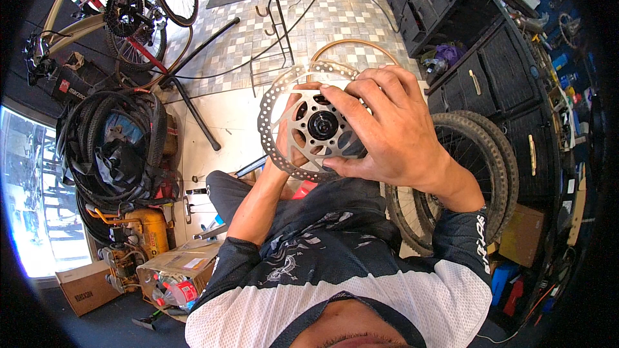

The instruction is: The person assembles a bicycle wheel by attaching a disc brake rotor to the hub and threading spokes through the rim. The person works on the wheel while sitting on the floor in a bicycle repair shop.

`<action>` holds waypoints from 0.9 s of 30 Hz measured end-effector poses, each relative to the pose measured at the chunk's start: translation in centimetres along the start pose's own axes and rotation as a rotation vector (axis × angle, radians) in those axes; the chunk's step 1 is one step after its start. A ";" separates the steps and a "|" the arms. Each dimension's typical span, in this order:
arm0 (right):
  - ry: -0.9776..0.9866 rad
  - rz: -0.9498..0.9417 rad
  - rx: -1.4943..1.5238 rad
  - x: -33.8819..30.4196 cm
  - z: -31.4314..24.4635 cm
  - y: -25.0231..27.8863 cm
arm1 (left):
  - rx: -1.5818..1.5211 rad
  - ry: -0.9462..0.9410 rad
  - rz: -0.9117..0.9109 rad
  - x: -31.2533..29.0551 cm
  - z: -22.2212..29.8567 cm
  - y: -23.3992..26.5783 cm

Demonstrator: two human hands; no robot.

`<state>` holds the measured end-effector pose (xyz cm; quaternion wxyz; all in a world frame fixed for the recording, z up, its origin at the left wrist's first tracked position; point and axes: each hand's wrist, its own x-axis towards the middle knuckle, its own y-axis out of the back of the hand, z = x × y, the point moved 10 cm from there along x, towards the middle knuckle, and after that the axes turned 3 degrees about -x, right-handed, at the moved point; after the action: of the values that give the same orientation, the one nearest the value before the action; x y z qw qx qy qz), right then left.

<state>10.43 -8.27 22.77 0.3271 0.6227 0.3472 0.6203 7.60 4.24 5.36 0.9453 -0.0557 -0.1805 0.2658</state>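
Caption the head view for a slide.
Right hand spanning a perforated brake rotor, left hand behind it, wheels alongside.

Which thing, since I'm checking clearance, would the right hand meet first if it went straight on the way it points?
The silver brake rotor: the right hand's thumb and index fingertip seem to rest on it, though depth is hard to judge.

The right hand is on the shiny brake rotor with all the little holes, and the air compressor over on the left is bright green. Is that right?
Not quite: the air compressor on the left is yellow, not green, as the head view shows. The right hand is on the shiny brake rotor.
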 end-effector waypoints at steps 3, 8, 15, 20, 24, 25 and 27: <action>-0.002 -0.001 0.000 0.0 0.0 0.0 | -0.033 0.059 -0.064 0.0 0.0 -0.2; -0.021 -0.020 0.000 0.0 0.2 -0.3 | 0.103 0.029 -0.125 0.3 0.2 -0.3; -0.001 -0.015 0.002 0.2 -0.1 0.0 | 0.160 -0.002 -0.057 0.1 -0.4 0.6; 0.014 -0.011 0.001 0.3 -0.2 0.2 | 0.188 -0.022 -0.095 0.1 0.1 0.1; 0.013 -0.005 0.005 0.2 -0.2 0.1 | 0.196 -0.032 -0.119 0.1 0.7 -0.3; 0.011 -0.004 0.009 0.2 -0.1 0.1 | 0.203 -0.035 -0.123 0.2 0.8 -0.4; 0.010 -0.002 0.007 0.3 -0.2 0.2 | 0.223 -0.041 -0.133 0.2 0.8 -0.4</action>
<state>10.28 -8.11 23.06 0.3238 0.6205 0.3518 0.6216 7.60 4.03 6.26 0.9573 0.0674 -0.1722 0.2222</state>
